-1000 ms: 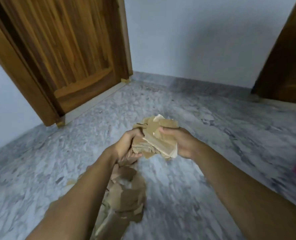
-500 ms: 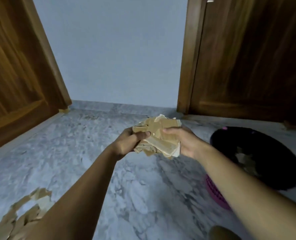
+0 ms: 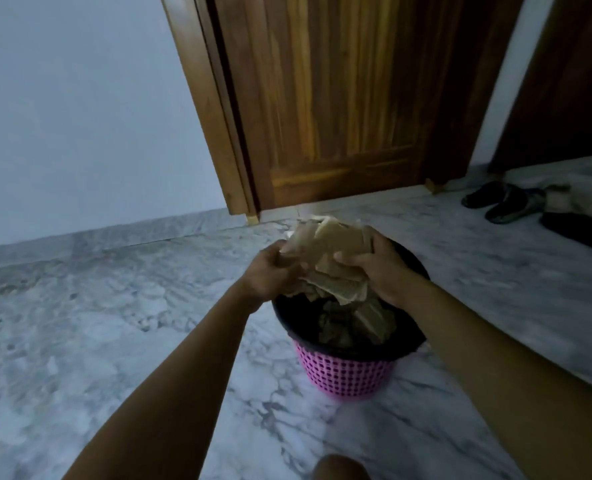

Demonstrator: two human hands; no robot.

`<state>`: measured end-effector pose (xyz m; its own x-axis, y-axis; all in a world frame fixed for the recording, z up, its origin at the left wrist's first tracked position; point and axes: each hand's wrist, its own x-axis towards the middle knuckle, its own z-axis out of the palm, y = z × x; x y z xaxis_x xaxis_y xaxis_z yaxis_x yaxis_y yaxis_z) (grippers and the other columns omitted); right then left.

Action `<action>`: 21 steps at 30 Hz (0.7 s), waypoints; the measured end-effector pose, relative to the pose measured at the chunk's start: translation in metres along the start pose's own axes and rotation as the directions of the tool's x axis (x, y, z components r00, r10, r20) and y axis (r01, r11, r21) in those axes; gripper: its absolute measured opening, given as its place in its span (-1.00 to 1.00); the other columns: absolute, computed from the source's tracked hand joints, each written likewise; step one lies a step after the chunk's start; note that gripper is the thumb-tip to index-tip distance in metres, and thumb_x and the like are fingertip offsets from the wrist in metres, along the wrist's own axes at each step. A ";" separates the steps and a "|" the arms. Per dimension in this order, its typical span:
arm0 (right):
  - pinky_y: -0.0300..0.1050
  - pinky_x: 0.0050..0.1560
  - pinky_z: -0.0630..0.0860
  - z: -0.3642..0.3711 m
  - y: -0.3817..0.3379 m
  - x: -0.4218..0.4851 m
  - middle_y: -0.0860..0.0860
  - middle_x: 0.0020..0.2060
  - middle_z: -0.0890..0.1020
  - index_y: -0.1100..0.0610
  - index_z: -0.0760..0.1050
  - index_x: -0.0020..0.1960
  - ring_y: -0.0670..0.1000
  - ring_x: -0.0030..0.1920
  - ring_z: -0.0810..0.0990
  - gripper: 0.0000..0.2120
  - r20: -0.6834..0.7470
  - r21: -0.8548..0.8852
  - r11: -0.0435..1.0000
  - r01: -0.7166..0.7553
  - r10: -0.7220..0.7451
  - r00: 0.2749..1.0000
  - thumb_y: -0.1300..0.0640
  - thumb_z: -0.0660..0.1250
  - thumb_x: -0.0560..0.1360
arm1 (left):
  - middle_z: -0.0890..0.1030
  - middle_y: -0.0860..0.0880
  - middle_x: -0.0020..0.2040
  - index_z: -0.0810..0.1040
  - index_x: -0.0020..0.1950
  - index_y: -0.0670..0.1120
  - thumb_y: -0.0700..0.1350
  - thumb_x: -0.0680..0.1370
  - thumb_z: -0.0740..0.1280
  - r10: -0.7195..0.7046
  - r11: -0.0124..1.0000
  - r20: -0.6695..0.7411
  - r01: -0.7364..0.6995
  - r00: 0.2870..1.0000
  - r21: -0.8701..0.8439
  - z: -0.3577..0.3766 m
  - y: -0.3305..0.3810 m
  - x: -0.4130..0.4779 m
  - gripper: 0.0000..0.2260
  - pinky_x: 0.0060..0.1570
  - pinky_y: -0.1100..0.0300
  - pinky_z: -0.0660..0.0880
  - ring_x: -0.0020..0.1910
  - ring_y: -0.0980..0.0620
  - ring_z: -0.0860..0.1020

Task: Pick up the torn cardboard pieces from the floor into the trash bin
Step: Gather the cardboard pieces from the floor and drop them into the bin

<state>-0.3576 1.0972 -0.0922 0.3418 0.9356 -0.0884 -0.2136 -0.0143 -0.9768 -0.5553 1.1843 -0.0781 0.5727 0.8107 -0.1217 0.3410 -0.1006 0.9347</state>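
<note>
A bundle of torn brown cardboard pieces (image 3: 332,251) is clamped between both hands, right over the mouth of the trash bin. My left hand (image 3: 272,271) grips the bundle's left side and my right hand (image 3: 377,268) grips its right side. The trash bin (image 3: 343,372) is a pink mesh basket with a black liner and stands on the marble floor. More torn cardboard (image 3: 357,323) lies inside it, below the bundle. No loose pieces on the floor are in view.
A wooden door (image 3: 332,98) stands closed behind the bin, with a pale wall (image 3: 80,116) to its left. Dark sandals (image 3: 502,200) and dark cloth (image 3: 578,230) lie on the floor at the right. Grey marble floor (image 3: 97,323) spreads to the left.
The view has swung right, away from the cardboard pile on the floor. Both hands have carried the bundle from open floor to directly above the bin.
</note>
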 end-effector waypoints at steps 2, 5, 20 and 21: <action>-0.20 -0.07 0.64 -0.028 0.009 0.001 0.03 0.15 0.65 0.04 0.50 0.27 0.02 0.11 0.67 -0.53 -0.039 -0.094 0.996 0.006 -0.010 0.999 0.34 0.50 0.45 | 0.66 -0.08 0.05 0.52 0.23 -0.10 -0.16 0.46 0.52 -0.010 1.000 0.021 0.009 1.000 0.024 0.027 -0.011 0.025 -0.63 -0.06 0.17 0.63 0.03 -0.05 0.66; -0.32 -0.17 0.56 -0.055 0.023 0.003 -0.02 0.15 0.59 0.08 0.44 0.36 -0.01 0.09 0.61 -0.46 -0.099 -0.328 0.945 0.008 -0.043 0.994 0.24 0.55 0.44 | 0.62 0.00 0.15 0.45 0.36 -0.06 -0.08 0.44 0.54 -0.005 0.984 0.005 0.004 1.000 0.175 0.054 -0.028 0.051 -0.47 -0.13 0.40 0.56 0.06 0.04 0.61; 0.09 0.19 0.58 -0.072 0.060 0.010 0.08 0.07 0.66 -0.04 0.65 -0.09 0.08 0.08 0.62 -0.70 0.088 -0.881 0.472 -0.035 0.234 0.968 0.31 0.25 0.50 | 0.66 0.02 0.15 0.62 0.24 0.09 -0.12 0.52 0.31 -0.002 0.727 0.000 0.002 1.000 0.687 0.042 -0.042 0.034 -0.68 0.15 0.22 0.49 0.14 -0.02 0.61; 0.06 0.16 0.60 -0.062 0.059 0.008 0.06 0.00 0.67 -0.08 0.64 -0.15 0.05 0.02 0.64 -0.69 0.098 -0.898 0.439 -0.012 0.228 0.969 0.28 0.25 0.51 | 0.67 0.04 0.14 0.64 0.20 0.10 -0.11 0.51 0.32 0.009 0.743 -0.014 0.003 1.000 0.669 0.033 -0.043 0.026 -0.70 0.17 0.25 0.49 0.12 0.01 0.62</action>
<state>-0.3100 1.0823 -0.1626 0.1925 0.9378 -0.2890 0.7242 -0.3345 -0.6030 -0.5305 1.1904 -0.1324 0.5651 0.8179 -0.1085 0.7537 -0.4583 0.4710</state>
